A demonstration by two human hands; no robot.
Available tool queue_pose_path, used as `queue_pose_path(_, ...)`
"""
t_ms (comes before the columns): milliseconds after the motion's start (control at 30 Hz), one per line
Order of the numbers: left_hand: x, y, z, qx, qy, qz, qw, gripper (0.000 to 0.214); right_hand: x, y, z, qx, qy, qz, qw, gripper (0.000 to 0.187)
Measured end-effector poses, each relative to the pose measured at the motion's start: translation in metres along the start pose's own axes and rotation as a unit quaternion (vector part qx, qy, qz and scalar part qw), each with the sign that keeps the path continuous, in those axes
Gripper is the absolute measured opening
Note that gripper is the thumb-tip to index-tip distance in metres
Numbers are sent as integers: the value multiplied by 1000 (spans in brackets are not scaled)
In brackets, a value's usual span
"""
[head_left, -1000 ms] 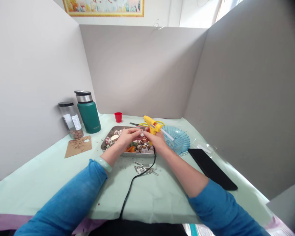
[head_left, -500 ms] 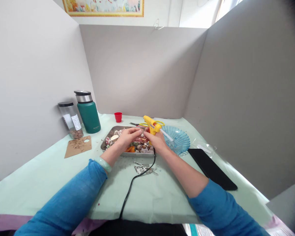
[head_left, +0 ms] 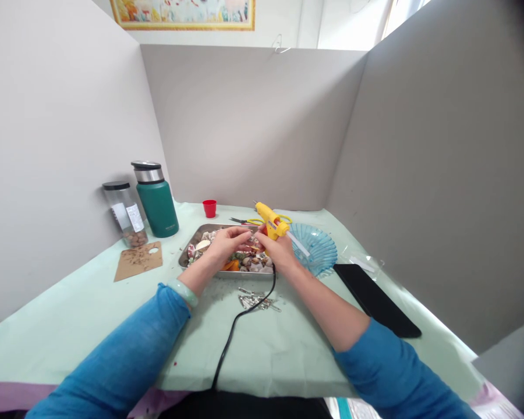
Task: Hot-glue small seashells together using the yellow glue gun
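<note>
My right hand (head_left: pixel 278 249) grips a yellow glue gun (head_left: pixel 271 220) with its nozzle pointing up and left, and a black cord (head_left: pixel 240 319) trails from it toward me. My left hand (head_left: pixel 226 243) is pinched on a small item, too small to name, right beside the gun's handle. Both hands hover over a metal tray (head_left: pixel 191 243) filled with shells and small coloured pieces.
A blue plastic dish (head_left: pixel 321 247) sits right of the tray, a black flat object (head_left: pixel 375 299) further right. A green flask (head_left: pixel 156 199), a clear jar (head_left: pixel 126 213), a cardboard piece (head_left: pixel 140 259) and a red cup (head_left: pixel 209 208) stand left and behind. Metal clips (head_left: pixel 253 300) lie near the cord. Grey partition walls surround the table.
The glue gun has tilted slightly up and left in my right hand. My left hand stays pinched in place over the tray.
</note>
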State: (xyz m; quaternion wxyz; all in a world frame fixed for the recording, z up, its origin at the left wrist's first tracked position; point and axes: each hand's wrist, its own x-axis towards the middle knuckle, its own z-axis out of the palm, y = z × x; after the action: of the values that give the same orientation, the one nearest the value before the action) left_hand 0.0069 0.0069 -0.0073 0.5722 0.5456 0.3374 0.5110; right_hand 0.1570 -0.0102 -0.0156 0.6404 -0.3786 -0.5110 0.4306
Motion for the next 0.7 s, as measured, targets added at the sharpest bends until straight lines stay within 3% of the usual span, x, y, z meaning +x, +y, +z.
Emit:
queue_pose_path(233,-3,4,2,45,30,-2,999,40,-3,-7,1,-46,-37,-7,998,21)
queue_pose_path(500,-4,6,4,70,34,-2,997,34,-2,-2,2,-104,-21,-67,992,19)
queue_pose_path(700,-4,6,4,67,35,-7,997,39,-2,4,1,-109,-23,-70,991,20)
